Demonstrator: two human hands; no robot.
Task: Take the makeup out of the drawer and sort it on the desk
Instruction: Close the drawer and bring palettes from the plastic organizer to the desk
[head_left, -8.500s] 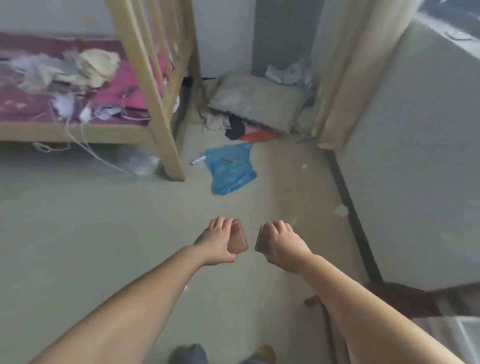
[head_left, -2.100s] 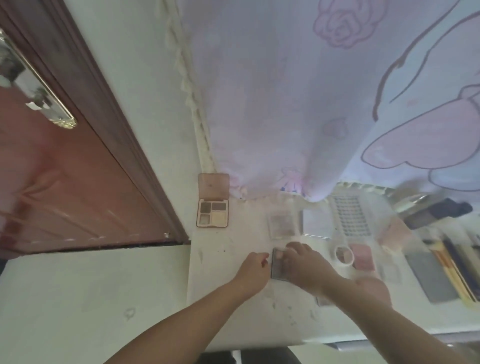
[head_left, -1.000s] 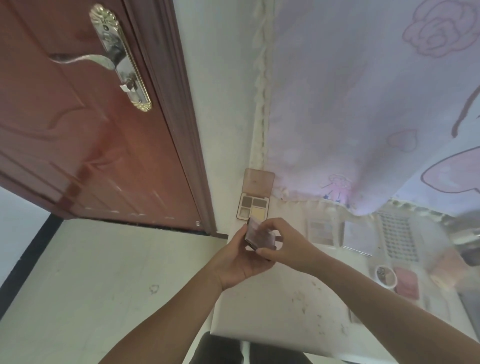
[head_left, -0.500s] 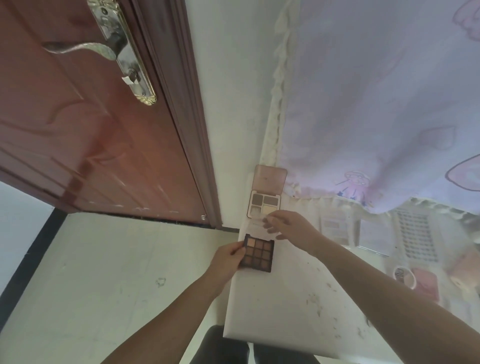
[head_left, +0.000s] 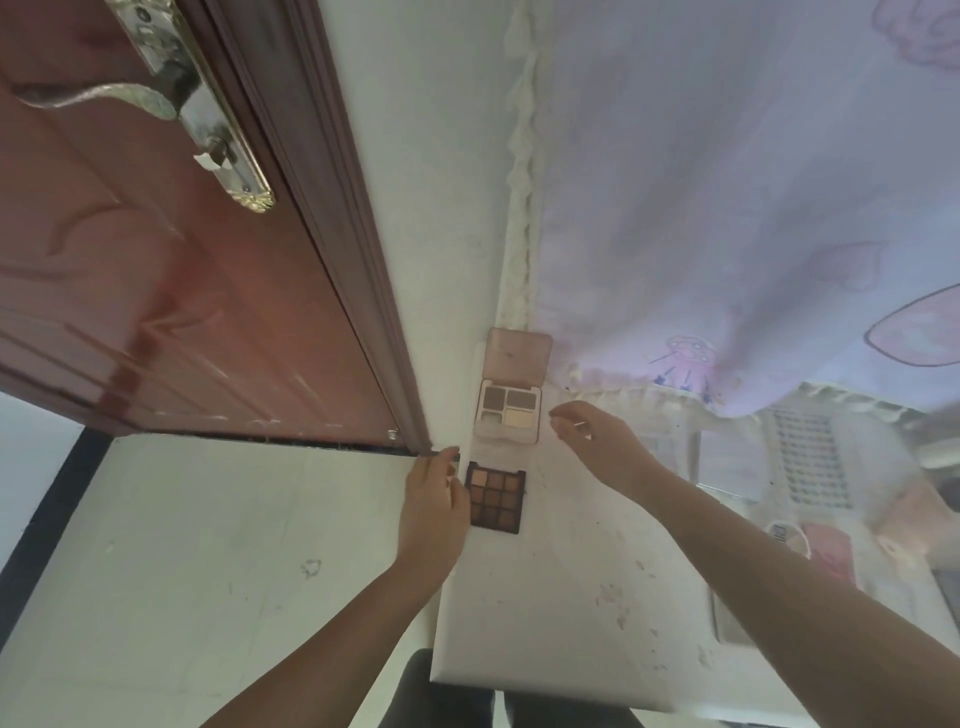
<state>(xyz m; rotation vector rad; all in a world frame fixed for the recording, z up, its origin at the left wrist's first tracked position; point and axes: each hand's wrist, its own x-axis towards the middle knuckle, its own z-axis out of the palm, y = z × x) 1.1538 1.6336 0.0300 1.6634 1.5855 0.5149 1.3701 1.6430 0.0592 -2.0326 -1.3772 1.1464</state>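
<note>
A dark nine-pan eyeshadow palette (head_left: 497, 498) lies flat near the left edge of the white desk (head_left: 545, 613). My left hand (head_left: 432, 506) holds the palette by its left edge, with the thumb pointing up beside it. Just behind it an open pink four-pan palette (head_left: 510, 411) stands with its lid leaning on the wall. My right hand (head_left: 597, 444) hovers to the right of the pink palette, fingers loosely bent and holding nothing.
More makeup lies blurred along the desk's right side: a clear case (head_left: 657, 447), a lash tray (head_left: 810, 462), a pink compact (head_left: 828, 551). A printed cloth (head_left: 727, 208) hangs over the back of the desk. A brown door (head_left: 156, 286) stands at the left.
The nine-pan palette, opened between both hands a second ago, now lies flat on the desk. My right hand has let go and moved right. The camera tilted slightly.
</note>
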